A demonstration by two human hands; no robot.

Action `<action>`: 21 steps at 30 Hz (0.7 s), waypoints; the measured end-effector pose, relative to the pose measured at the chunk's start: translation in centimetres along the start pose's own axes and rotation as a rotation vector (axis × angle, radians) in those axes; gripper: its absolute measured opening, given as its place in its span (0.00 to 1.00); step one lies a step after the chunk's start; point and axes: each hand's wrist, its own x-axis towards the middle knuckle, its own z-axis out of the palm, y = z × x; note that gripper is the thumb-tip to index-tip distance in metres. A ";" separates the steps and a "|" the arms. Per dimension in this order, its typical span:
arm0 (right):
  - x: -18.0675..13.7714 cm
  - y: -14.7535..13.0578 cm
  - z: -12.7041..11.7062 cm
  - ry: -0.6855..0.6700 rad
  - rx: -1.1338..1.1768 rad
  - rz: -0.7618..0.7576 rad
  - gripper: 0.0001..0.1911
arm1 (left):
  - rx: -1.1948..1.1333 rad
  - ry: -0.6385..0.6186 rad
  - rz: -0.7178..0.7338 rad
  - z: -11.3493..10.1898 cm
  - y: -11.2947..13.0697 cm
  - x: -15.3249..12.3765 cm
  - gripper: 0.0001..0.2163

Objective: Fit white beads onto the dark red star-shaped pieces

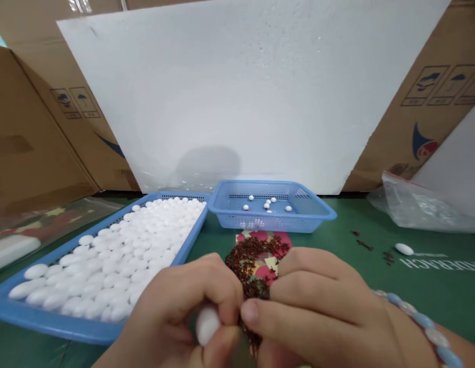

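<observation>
my left hand (176, 319) grip pinches a white oval bead (207, 324) near me, low at the bench edge. my right hand (317, 306) grip, fingertips narrowed, meets it over the dark red seed pile (256, 255), keeping seeds within reach.

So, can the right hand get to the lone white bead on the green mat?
Probably yes: the bead lies in the open right of the right hand, with nothing between; the hand is pinching something small, though.

A packing workshop: cardboard cartons (41, 128) wall a green table (337, 266) bearing blue sorting trays (271, 207).
</observation>
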 end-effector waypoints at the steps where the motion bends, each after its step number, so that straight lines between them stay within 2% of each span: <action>1: 0.1 0.1 -0.2 -0.019 -0.006 -0.026 0.20 | -0.063 -0.020 -0.030 0.1 -0.1 -0.1 0.05; 6: -0.3 0.2 -0.4 -0.058 -0.034 -0.036 0.21 | -0.233 -0.089 -0.141 0.7 0.1 0.2 0.08; 10: -1.5 0.7 1.4 0.046 -0.067 0.039 0.20 | -0.049 0.013 -0.139 1.2 -0.4 0.7 0.07; 13: -2.1 1.4 3.3 0.126 -0.123 0.175 0.21 | 0.161 0.100 -0.139 1.5 -1.6 1.1 0.05; 14: -2.3 1.7 3.7 0.089 -0.119 0.263 0.20 | 0.210 0.131 -0.162 1.7 -2.1 1.3 0.05; 15: -2.3 2.0 4.1 -0.004 -0.079 0.399 0.18 | 0.245 0.164 -0.192 1.9 -2.7 1.4 0.04; 18: -2.2 3.0 4.6 -0.366 0.157 0.870 0.13 | 0.299 0.241 -0.258 2.7 -4.1 2.0 0.03; 19: -2.2 3.3 4.6 -0.451 0.232 0.980 0.13 | 0.304 0.253 -0.262 3.0 -4.4 2.2 0.03; 21: -2.2 3.9 4.7 -0.541 0.338 1.064 0.15 | 0.297 0.267 -0.252 3.5 -5.0 2.7 0.03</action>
